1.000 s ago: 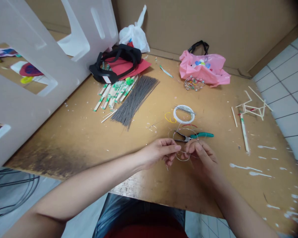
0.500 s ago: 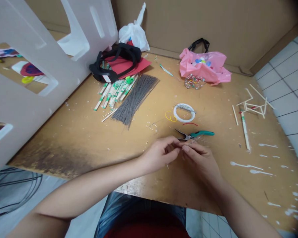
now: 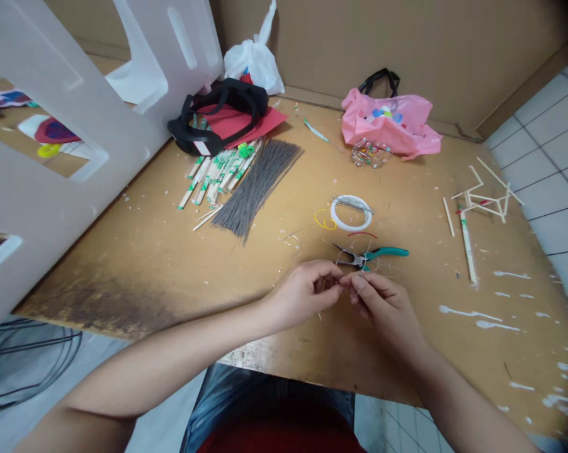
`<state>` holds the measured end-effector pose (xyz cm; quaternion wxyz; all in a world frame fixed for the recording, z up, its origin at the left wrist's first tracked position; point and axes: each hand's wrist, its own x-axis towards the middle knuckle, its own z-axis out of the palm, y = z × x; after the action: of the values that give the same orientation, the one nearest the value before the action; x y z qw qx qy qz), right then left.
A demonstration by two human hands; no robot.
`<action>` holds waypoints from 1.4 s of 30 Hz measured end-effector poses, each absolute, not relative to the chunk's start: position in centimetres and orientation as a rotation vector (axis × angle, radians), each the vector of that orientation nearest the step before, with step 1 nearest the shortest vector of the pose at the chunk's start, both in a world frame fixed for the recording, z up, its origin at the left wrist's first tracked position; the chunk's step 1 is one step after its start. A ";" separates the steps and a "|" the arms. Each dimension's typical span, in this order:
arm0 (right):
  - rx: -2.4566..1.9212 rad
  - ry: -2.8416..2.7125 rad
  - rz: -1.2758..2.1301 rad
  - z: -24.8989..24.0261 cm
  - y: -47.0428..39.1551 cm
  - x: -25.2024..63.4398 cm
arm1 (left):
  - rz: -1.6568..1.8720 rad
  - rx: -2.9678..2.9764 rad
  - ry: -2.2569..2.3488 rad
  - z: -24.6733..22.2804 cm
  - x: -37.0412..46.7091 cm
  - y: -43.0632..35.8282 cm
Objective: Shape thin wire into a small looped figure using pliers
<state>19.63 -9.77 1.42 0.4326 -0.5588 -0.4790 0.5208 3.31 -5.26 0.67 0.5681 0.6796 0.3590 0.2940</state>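
My left hand (image 3: 312, 286) and my right hand (image 3: 381, 299) meet fingertip to fingertip above the near part of the table. Both are closed in a pinch on thin wire (image 3: 345, 250), which loops up past the fingers; a short end pokes out below the left hand. How the wire runs between the fingers is hidden. Just beyond the fingertips lie pliers (image 3: 359, 257) with teal handles, jaws to the left and parted. Farther off sit a white ring (image 3: 351, 213) with short grey wires across it, a red strip (image 3: 362, 234) and a curled yellow strand (image 3: 324, 219).
A bundle of grey wires (image 3: 258, 189) lies left of centre beside wrapped chopsticks (image 3: 220, 173) and a black head strap (image 3: 194, 135). At the back are a white bag (image 3: 255, 63) and a pink bag (image 3: 390, 123). Joined sticks (image 3: 485, 204) lie right; a white plastic panel (image 3: 137, 113) stands left.
My right hand has turned slightly and its fingers have shifted on the wire. The wire loop now shows more clearly above the fingertips, over the pliers. My left hand has hardly moved.
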 end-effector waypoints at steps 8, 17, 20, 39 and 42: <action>-1.262 -1.225 1.287 1.0 -10.3 19.4 | 0.729 1.743 0.819 0.4 3.2 -5.4; -1.243 -1.088 1.392 0.7 -10.2 20.5 | 0.785 1.889 0.699 0.3 2.8 -4.7; -1.192 -0.947 1.484 1.0 -9.7 20.7 | 0.756 1.989 0.647 0.1 2.7 -4.5; -1.500 -1.278 0.761 1.8 -9.3 22.1 | 0.500 0.983 0.707 1.0 1.9 -2.2; -1.509 -1.451 0.802 2.2 -9.2 22.0 | 0.418 1.001 0.659 1.2 1.6 -2.0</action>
<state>21.98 -9.17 2.25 0.4350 -0.6060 -0.5828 0.3222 1.57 -1.99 1.23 0.8052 0.4677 0.3078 0.1953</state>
